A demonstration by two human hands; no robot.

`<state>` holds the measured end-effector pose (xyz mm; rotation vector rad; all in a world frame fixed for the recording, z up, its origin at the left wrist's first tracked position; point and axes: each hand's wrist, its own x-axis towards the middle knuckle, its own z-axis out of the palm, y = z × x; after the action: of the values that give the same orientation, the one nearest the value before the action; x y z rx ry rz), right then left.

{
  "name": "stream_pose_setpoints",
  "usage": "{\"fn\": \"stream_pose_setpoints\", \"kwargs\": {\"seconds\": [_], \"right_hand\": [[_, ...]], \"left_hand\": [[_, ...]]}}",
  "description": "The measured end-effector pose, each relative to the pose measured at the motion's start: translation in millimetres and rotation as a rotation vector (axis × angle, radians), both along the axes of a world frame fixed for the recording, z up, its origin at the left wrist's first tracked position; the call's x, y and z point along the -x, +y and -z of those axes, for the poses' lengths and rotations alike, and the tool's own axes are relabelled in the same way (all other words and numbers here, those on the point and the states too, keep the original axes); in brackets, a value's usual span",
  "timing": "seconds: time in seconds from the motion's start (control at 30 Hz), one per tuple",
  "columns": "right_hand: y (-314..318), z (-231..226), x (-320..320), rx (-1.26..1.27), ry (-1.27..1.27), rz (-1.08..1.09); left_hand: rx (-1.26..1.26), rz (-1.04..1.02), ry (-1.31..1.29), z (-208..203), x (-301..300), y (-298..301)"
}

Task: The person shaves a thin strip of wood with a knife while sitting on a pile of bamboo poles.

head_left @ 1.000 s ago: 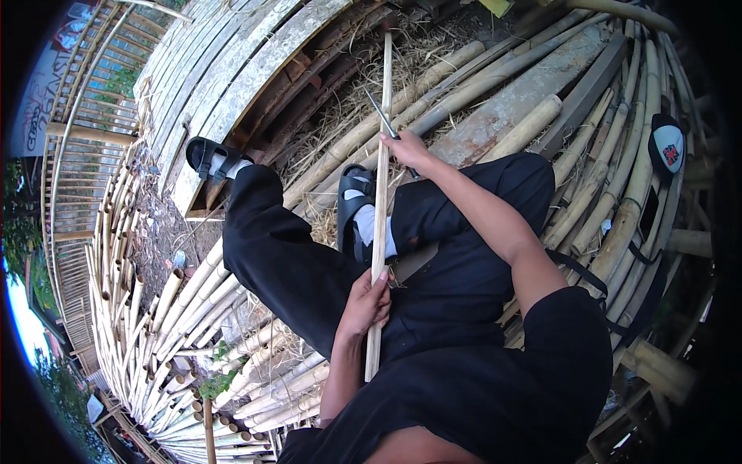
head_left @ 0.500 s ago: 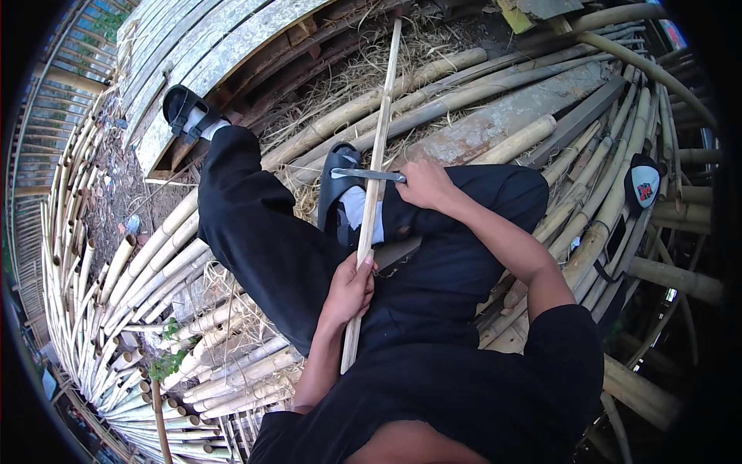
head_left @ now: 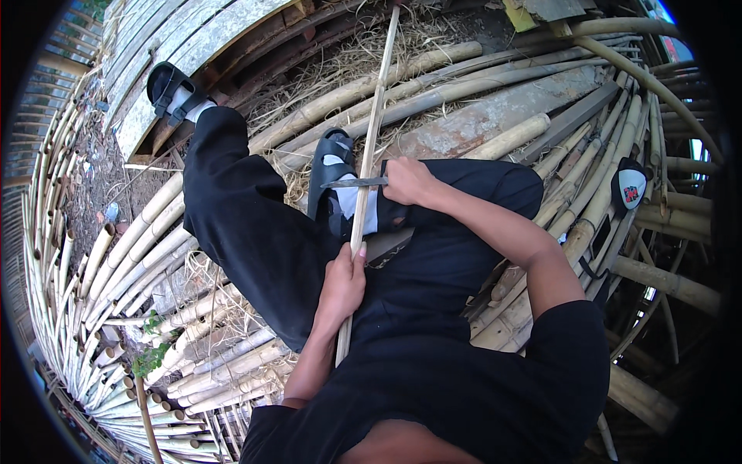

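head view: left hand (head_left: 342, 288) grips a pale strip (head_left: 372, 127), right hand (head_left: 408, 182) clenches a knife (head_left: 346, 184) lying across it.

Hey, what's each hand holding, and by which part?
Left hand: the pale strip, along its lower part. Right hand: the knife, by its handle end, mostly hidden.

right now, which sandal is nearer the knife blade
The right-foot sandal: in this view the knife blade crosses in front of it, while the left-foot sandal is farther off, by the wooden planks.
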<state>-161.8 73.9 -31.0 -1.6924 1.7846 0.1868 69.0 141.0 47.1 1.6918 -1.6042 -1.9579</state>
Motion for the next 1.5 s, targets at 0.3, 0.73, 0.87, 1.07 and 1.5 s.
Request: {"fn": "stream_pose_setpoints", "kwargs": {"seconds": [0.3,0.73,0.87,1.07,1.5], "right_hand": [[-14.8,10.4,1.1,0.082,0.122,-0.030],[-12.4,0.0,8.5,0.032,0.039,0.168],[6.0,-21.1,-4.4,0.017,-0.034,0.077],[-2.5,-13.4,-2.0,0.025,-0.016,0.010],[-65.1,23.6,82.7,0.064,0.215,0.329]], "left_hand": [[0.091,-0.051,0.032,23.3,-7.3,12.1],[0.015,-0.039,0.072,26.4,-6.9,6.6],[-0.092,-0.029,0.051,13.6,-1.5,4.3],[0.078,-0.025,0.043,22.2,-3.1,11.6],[0.071,0.025,0.007,12.5,3.8,4.2]]}}
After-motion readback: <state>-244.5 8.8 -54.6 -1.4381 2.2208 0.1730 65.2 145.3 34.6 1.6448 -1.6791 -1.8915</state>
